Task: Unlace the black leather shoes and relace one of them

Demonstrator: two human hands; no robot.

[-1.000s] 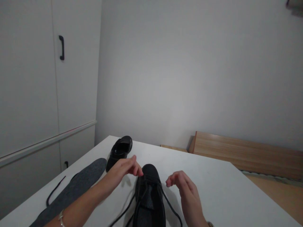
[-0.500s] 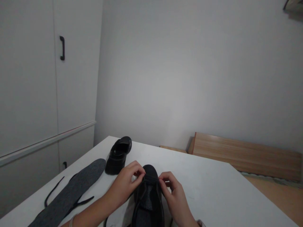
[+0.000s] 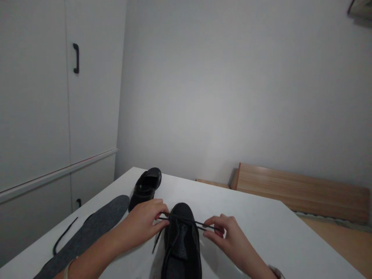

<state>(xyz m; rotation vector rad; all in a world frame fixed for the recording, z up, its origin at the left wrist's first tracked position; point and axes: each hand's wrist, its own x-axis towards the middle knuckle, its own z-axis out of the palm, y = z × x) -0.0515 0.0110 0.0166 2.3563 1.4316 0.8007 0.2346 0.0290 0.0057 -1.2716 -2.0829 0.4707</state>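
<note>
A black shoe (image 3: 182, 211) stands on the white table with its toe pointing away from me; its heel is cut off by the lower picture edge. A thin black shoelace (image 3: 200, 223) crosses its front and stretches out to both sides. On the left, my left hand (image 3: 152, 219) pinches one side of the lace close to the shoe, and a loose end dangles below the fingers. My right hand (image 3: 222, 230) is closed on the lace a little way out to the right.
A second black shoe (image 3: 145, 186) sits farther back on the left of the white table (image 3: 250, 221). Beside it lies a grey insole (image 3: 95, 228) with a loose black lace (image 3: 65, 234). Wood panels (image 3: 290, 186) lean near the wall; a cabinet (image 3: 95, 97) stands left.
My hands have moved apart, the right one outward and the left slightly outward. The lace now shows drawn out to both sides across the shoe's front.
</note>
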